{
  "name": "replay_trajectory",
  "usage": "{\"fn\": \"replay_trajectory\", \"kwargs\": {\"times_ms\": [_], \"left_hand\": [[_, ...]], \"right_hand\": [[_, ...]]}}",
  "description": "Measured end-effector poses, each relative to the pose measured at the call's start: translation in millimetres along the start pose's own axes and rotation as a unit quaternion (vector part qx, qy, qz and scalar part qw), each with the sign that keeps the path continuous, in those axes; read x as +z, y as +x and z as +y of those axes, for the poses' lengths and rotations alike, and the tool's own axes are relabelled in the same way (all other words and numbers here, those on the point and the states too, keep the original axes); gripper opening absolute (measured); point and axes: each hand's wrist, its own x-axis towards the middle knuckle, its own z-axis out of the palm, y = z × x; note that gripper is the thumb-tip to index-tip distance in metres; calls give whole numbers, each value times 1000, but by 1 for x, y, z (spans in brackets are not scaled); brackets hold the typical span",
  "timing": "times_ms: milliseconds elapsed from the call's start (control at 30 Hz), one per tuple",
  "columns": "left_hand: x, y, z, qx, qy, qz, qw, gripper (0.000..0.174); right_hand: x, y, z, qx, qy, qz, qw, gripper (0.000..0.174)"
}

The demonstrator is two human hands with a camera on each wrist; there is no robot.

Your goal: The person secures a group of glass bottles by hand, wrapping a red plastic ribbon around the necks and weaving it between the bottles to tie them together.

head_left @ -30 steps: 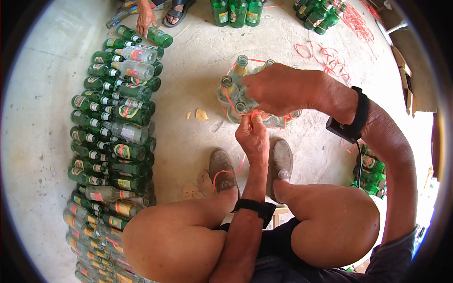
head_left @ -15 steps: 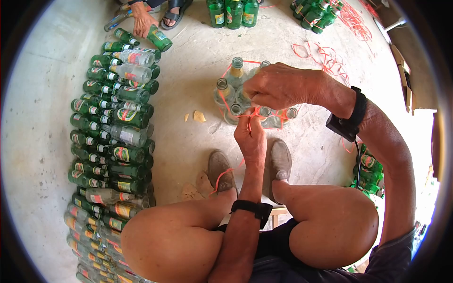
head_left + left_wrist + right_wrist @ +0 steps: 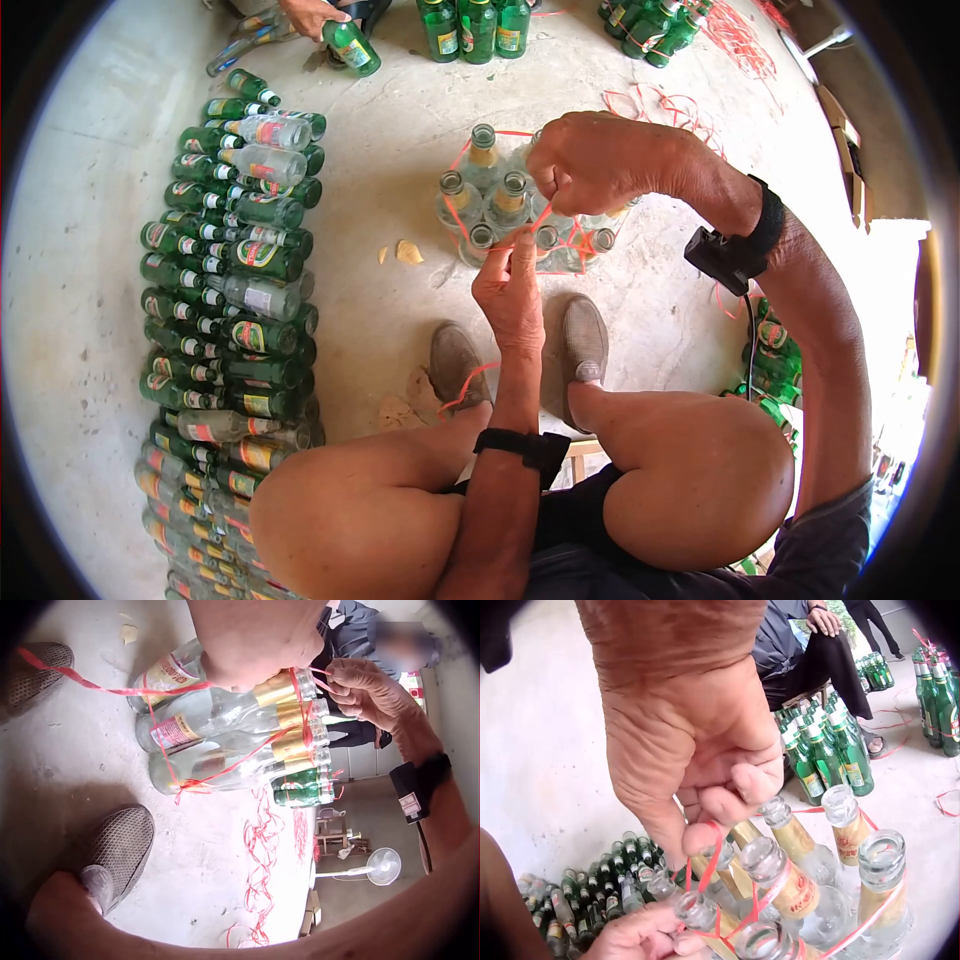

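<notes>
A group of clear glass bottles point(image 3: 483, 165) with gold neck labels stands upright on the floor between my feet. Red plastic strap point(image 3: 154, 724) runs round their bodies and crosses at the necks. My left hand point(image 3: 512, 300) is at the near side of the group, pinching the strap beside a bottle neck. Above the bottles, my right hand point(image 3: 600, 165) has its fingers curled round a strand, which loops over a fingertip in the right wrist view point(image 3: 711, 859). Between the hands the strand is drawn up from the necks. A loose strap end point(image 3: 470, 385) hangs across my left shoe.
A long stack of mostly green bottles point(image 3: 265, 260) lies along the left. Upright green bottles point(image 3: 478, 30) stand at the back, where another person's hand point(image 3: 312, 15) grips a green bottle point(image 3: 350, 48). Loose red strap point(image 3: 740, 40) lies tangled at back right. My shoes point(image 3: 583, 340) flank the work.
My right hand has lifted slightly and turned, drawing the strand up from the left hand, which keeps its pinch. The other person's bottle has come upright off the stack. The head view has shifted slightly.
</notes>
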Motion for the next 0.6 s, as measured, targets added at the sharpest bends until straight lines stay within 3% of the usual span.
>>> {"fn": "replay_trajectory", "kwargs": {"times_ms": [133, 233, 433, 600], "left_hand": [[-1, 0, 0, -5, -6, 0, 1000, 23], [-3, 1, -1, -8, -7, 2, 1000, 21], [-5, 1, -1, -5, -16, -2, 1000, 22], [-4, 1, -2, -7, -21, 0, 1000, 24]], "right_hand": [[0, -7, 0, 28, -10, 16, 999, 20], [8, -13, 8, 19, 24, 75, 997, 20], [16, -17, 14, -34, 130, 81, 988, 18], [12, -18, 2, 38, 162, 88, 982, 16]]}}
